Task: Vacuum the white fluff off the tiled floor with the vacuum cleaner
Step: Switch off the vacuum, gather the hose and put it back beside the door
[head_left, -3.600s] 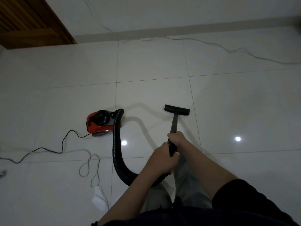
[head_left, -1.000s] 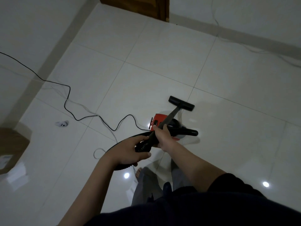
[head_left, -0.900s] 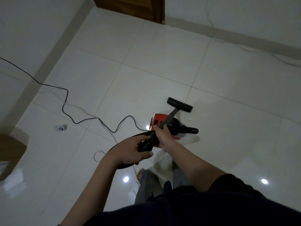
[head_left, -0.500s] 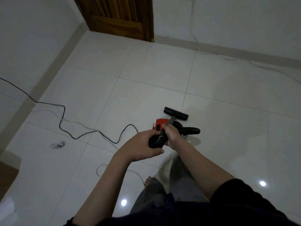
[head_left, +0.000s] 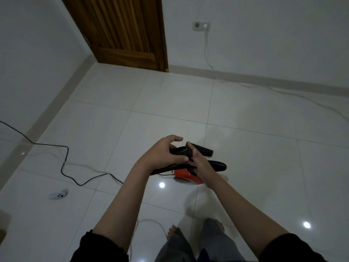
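Observation:
Both hands meet over the floor's middle. My left hand (head_left: 164, 155) wraps the black ribbed vacuum hose (head_left: 180, 150). My right hand (head_left: 198, 163) grips the wand just beyond it. The black floor nozzle (head_left: 204, 150) pokes out past my right fingers. The red vacuum body (head_left: 186, 176) sits on the white tiles directly below my hands, partly hidden by my right wrist, with its black handle (head_left: 219, 165) sticking out to the right. I see no white fluff on the tiled floor (head_left: 170, 103).
A black power cord (head_left: 65, 163) snakes across the left floor. A white cable (head_left: 207, 52) drops from a wall socket (head_left: 201, 26) and runs right along the floor. A small white object (head_left: 58, 194) lies at the left. A wooden door (head_left: 124, 33) stands in the corner. My bare feet (head_left: 196, 229) are below.
The view has tilted up to show the door and socket. My hands have drawn the hose and wand closer together and higher, above the red vacuum body.

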The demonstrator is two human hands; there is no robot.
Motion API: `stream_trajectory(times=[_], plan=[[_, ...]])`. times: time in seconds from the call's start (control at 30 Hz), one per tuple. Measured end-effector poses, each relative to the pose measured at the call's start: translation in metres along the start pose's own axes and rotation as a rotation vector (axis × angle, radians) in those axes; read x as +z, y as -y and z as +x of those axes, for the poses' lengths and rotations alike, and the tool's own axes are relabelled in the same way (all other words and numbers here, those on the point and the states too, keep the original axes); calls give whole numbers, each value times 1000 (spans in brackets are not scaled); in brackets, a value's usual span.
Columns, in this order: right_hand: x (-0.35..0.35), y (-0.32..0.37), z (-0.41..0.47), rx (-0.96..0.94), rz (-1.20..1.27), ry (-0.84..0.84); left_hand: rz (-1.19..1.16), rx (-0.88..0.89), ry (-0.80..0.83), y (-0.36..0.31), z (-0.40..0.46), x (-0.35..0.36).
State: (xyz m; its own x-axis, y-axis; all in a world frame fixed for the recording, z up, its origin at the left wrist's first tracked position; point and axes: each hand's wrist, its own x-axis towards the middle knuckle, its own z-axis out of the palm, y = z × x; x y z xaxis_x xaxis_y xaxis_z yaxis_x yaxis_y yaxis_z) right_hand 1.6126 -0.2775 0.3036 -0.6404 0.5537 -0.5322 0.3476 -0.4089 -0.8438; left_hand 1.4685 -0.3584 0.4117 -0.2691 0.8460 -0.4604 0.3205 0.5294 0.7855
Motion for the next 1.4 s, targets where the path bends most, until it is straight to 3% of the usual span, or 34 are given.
stream_trajectory(times=[0.17,0.4,0.67,0.83,1.13,1.4], plan=[[-5,7,6,-80,-63,20,24,-5,28,-9,4,-12],[-31,30,19,-247,-101,228,14,77,-236,-24,9,1],[-43,48,20,-365,-121,262,15,175,-434,-31,9,19],[-45,43,22,-408,-138,282,4,189,-461,-32,4,16],[-40,50,26,-464,-93,166,-12,233,-537,-28,14,16],[-50,55,27,-468,-142,164,-31,230,-505,-32,20,14]])
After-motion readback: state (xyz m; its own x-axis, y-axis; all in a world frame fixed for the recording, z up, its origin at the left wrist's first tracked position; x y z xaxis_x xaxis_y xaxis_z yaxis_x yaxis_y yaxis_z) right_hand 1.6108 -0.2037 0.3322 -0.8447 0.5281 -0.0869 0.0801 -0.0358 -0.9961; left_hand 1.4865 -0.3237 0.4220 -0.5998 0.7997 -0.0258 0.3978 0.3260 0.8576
